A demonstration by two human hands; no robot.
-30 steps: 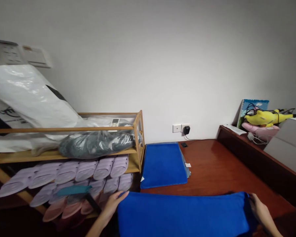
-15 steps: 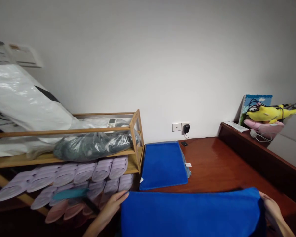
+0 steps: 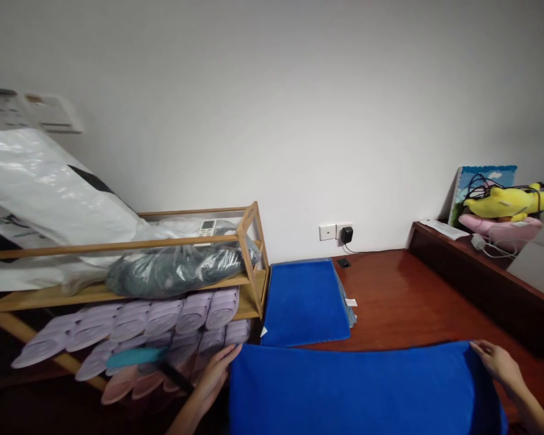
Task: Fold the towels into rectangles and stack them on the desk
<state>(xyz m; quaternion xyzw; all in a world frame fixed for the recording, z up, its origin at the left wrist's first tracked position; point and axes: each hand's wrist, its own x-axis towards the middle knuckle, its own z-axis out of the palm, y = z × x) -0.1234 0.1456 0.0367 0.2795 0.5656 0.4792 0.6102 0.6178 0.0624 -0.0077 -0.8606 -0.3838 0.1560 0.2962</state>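
A bright blue towel point(image 3: 362, 386) is stretched wide across the bottom of the view, over the red-brown wooden table point(image 3: 403, 308). My left hand point(image 3: 215, 376) grips its left edge with the fingers closed round the cloth. My right hand point(image 3: 496, 362) holds the right upper corner in the same way. Farther back on the table lies a stack of folded blue towels point(image 3: 303, 301), apart from both hands.
A bamboo rack point(image 3: 249, 254) on the left holds rows of lilac slippers point(image 3: 163, 317), a bagged dark bundle point(image 3: 176, 269) and a white plastic bag point(image 3: 49, 187). A wall socket with a black charger point(image 3: 346, 234) is behind. A raised ledge on the right carries a yellow plush toy point(image 3: 510, 202).
The stretched towel has shifted slightly right and its right end now sits lower in my right hand. The view has swung a little leftward.
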